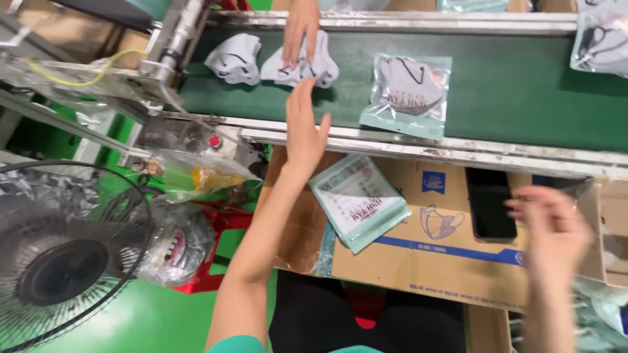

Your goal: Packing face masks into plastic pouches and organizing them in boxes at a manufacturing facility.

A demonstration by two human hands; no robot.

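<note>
**Left hand reaching over the belt's near rail toward loose masks**

The left hand (305,134) is stretching, fingers apart and holding nothing, across the near edge of the green conveyor belt (510,85). Just beyond its fingertips, a grey face mask (320,68) is lying under another person's hand (299,29). The right hand (556,235) is hovering blurred over the cardboard box (432,261), well apart, fingers loosely spread, empty.

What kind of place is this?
Probably a factory packing line for face masks: a green conveyor belt carries loose masks and a bagged pack, with a cardboard box beside it.
</note>
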